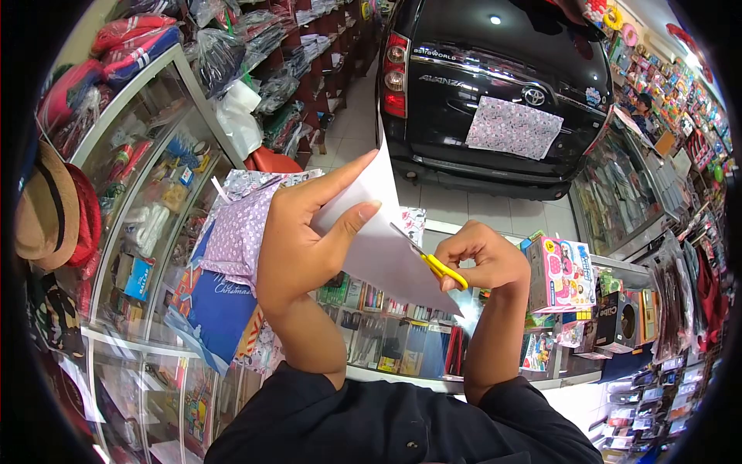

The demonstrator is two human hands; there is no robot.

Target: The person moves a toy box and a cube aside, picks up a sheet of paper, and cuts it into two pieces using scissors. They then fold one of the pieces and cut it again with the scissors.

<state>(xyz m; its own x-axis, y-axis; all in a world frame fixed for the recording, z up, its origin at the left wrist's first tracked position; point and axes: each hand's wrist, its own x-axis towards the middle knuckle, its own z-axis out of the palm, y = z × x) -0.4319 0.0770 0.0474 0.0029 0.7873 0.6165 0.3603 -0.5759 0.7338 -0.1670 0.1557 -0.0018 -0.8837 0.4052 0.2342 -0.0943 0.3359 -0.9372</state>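
Note:
My left hand (301, 232) pinches a sheet of white paper (386, 255) between thumb and fingers, holding it up over the glass counter. My right hand (483, 259) grips yellow-handled scissors (431, 259), whose blades sit against the paper's right edge. The paper's white back faces me; its top corner points up toward the car. Both forearms rise from black sleeves at the bottom of the view.
A glass display counter (402, 332) with stationery runs below the hands. Folded patterned wrapping paper (232, 240) lies at the left. Toy boxes (560, 274) stand at the right. A black car (495, 85) is parked behind; shelves of goods line both sides. A person (641, 104) sits far right.

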